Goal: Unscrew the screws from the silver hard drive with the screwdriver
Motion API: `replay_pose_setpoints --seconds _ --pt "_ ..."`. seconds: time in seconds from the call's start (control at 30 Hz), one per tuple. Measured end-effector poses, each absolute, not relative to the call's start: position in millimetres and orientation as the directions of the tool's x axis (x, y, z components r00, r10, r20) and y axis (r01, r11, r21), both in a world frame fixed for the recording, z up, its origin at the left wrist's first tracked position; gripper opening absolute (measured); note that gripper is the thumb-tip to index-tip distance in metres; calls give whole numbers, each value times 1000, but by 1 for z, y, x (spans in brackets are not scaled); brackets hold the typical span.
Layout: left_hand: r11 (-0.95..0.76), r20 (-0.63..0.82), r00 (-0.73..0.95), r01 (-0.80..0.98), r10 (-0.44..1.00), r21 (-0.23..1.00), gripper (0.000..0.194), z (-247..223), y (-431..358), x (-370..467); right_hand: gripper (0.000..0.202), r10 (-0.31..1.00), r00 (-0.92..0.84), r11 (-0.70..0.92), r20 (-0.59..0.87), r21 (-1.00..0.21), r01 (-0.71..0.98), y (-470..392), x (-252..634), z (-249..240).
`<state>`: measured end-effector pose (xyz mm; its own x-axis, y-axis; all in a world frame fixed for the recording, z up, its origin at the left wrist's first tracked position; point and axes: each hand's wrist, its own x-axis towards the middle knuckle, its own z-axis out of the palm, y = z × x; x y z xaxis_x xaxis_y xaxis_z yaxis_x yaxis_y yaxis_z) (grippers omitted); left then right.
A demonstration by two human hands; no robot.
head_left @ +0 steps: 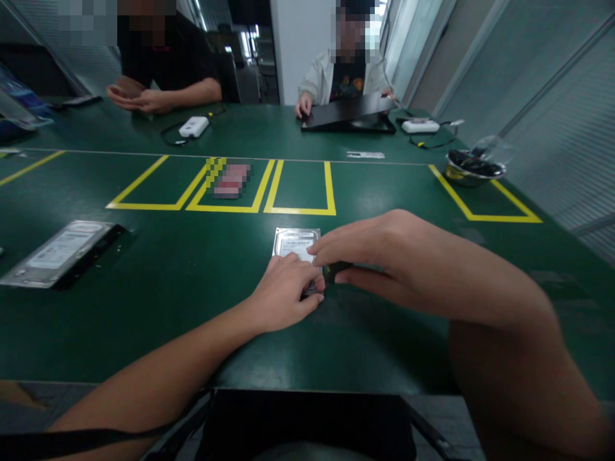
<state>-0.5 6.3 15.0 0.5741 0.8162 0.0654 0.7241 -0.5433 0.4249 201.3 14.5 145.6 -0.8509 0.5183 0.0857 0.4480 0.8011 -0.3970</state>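
A small silver hard drive [296, 239] with a white label lies flat on the green table, directly ahead of me. My left hand [291, 285] rests over its near part, fingers curled onto it and thumb at its near right corner. From the right, my right hand [379, 246] reaches to the drive's right edge, fingertips meeting it and thumb held below. Something dark [337, 271] shows between that thumb and the fingers; I cannot make out what it is. The covered part of the drive is hidden by my hands.
At left lies a larger hard drive [62, 251] with a black side. Yellow tape [300, 210] marks boxes on the table. A metal bowl [473, 169] with dark contents stands right. Two people sit opposite, one holding a black panel [350, 114]. White boxes with cables [193, 127] lie nearby.
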Motion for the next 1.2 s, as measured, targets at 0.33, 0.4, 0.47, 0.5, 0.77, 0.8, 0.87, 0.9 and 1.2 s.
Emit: replay_pose_setpoints --seconds 0.33,0.4,0.47,0.5,0.77,0.8,0.87,0.9,1.2 --pt "-565 88 581 727 809 390 13 12 7 -2 35 480 -874 806 67 -428 410 15 200 141" --pt "-560 87 578 727 812 399 12 13 7 -1 32 472 -879 806 59 -434 403 16 199 140" --pt "-559 91 577 721 811 410 11 13 6 -1 29 458 -886 810 67 -443 385 16 199 139" --pt "-559 93 578 718 811 415 11 13 6 -1 28 457 -886 810 73 -446 381 16 198 138" --pt "-554 73 582 718 810 420 15 15 7 -1 20 498 -863 799 79 -428 422 13 195 136" --pt "-550 70 579 719 812 425 14 16 6 -1 20 496 -864 804 90 -423 417 11 197 140" --pt "-536 59 573 720 818 441 12 18 6 0 20 503 -855 816 122 -393 424 8 205 149" --pt "-529 54 570 719 820 451 12 18 6 0 21 510 -848 824 143 -363 434 5 211 154" --pt "-529 46 581 702 813 476 13 17 6 -2 12 794 -523 549 310 3 836 -6 228 147"
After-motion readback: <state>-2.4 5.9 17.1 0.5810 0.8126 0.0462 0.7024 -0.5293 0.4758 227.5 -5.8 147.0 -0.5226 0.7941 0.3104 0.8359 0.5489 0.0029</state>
